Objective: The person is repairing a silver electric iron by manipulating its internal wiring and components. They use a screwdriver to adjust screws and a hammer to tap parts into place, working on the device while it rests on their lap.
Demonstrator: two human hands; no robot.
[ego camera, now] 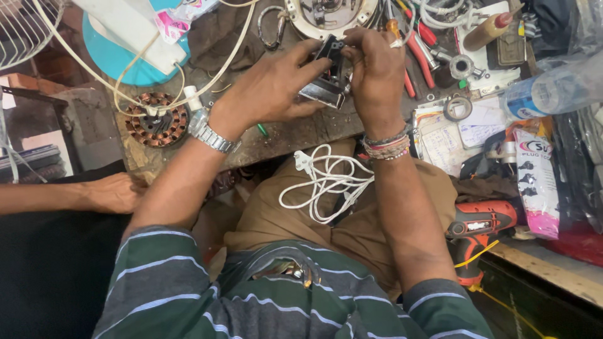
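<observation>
My left hand (273, 85) and my right hand (375, 75) meet over the edge of a worn wooden workbench (301, 129). Together they grip a small black and silver metal appliance part (328, 78), tilted on the bench. The left hand, with a metal watch on its wrist, holds its lower left side. My right hand, with bead bracelets on its wrist, pinches the top right of the part. A white power cord with a plug (323, 182) lies coiled on my lap below.
A copper-wound motor stator (156, 120) lies at the bench's left, near a blue and white fan body (125, 37). Red-handled tools (419, 53), tape rolls and papers clutter the right. An orange drill (480, 226) hangs lower right. Another person's hand (110, 191) rests at left.
</observation>
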